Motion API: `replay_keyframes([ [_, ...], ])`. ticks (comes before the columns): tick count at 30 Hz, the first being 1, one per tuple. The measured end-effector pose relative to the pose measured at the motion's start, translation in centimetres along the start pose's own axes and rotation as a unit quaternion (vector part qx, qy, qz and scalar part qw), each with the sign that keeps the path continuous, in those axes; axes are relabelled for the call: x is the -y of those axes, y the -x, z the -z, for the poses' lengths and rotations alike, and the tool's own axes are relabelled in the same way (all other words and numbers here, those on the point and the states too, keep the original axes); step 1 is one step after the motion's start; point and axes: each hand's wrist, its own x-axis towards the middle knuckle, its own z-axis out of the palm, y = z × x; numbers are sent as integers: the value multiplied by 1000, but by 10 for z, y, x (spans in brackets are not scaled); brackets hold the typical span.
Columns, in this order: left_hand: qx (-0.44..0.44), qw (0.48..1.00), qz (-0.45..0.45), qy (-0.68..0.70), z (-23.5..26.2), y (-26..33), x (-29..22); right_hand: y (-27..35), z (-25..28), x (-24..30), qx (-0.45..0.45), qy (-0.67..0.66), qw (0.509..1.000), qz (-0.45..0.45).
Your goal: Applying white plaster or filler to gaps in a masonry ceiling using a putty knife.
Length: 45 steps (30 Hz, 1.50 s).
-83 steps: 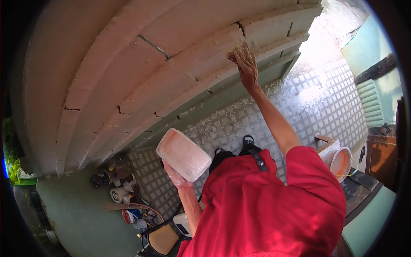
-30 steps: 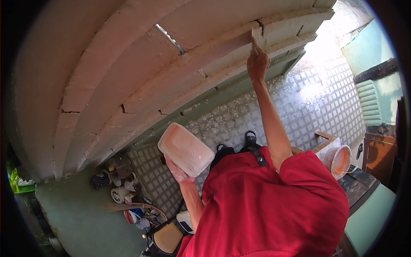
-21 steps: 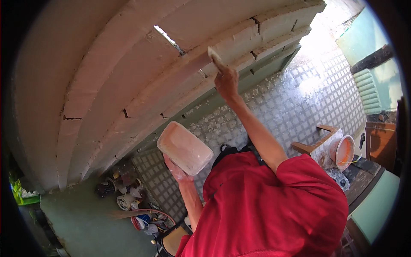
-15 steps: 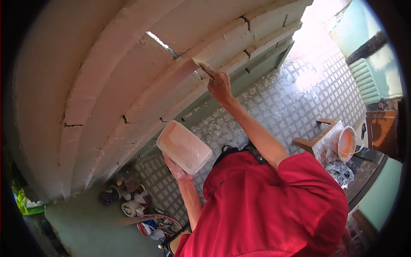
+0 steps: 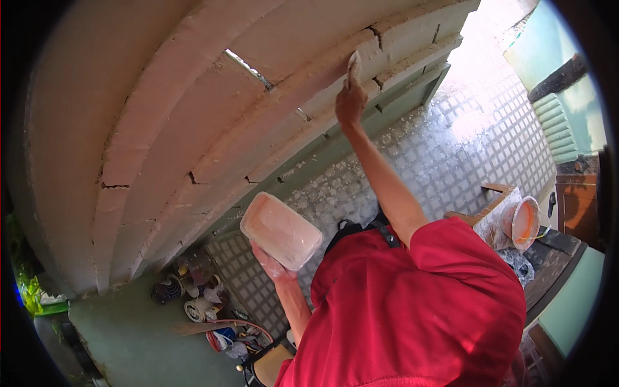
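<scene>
Pale plastic tub (image 5: 260, 210), pinkish inside, just ahead of the red shirt (image 5: 412, 297); left hand (image 5: 274, 263) grips its lower side (fingers mostly hidden behind it). Right hand (image 5: 351, 106) closed around a scraper (image 5: 354, 63), blade raised at the block wall (image 5: 193, 116), near a crack (image 5: 376, 37); blade contact: cannot tell.

The plastic tub (image 5: 282, 231) hides most fingers of the left hand (image 5: 273, 263); above the tub, the right hand (image 5: 351, 105) partly covers a flat scraper (image 5: 354, 63). Below the tub, the view's lower edge crops a chair (image 5: 271, 369).
</scene>
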Motion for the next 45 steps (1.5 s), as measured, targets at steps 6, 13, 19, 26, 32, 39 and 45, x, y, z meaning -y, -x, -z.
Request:
replay_keyframes([
  [6, -1, 1000, -6, -1, -1, 1, 3, 54, 2, -5, 64, -68, 992, 90],
  [13, 0, 999, -45, -28, -28, 10, 8, -3, 44, -33, 9, -30, 990, 138],
  [19, -13, 1000, -23, 14, -26, 13, 15, -3, 28, -2, 37, -24, 999, 29],
  [26, -22, 999, -32, 21, -25, 15, 16, 36, 39, 4, 142, -109, 978, 107],
  [32, -38, 998, -33, 44, -17, 20, 18, -41, 54, -19, 37, -17, 998, 56],
  [39, -36, 998, -38, 33, -11, 18, 10, 52, 33, 28, 181, -26, 981, 61],
  [45, -15, 999, -27, 39, 3, 13, -5, 112, 10, 56, 179, -122, 969, 117],
])
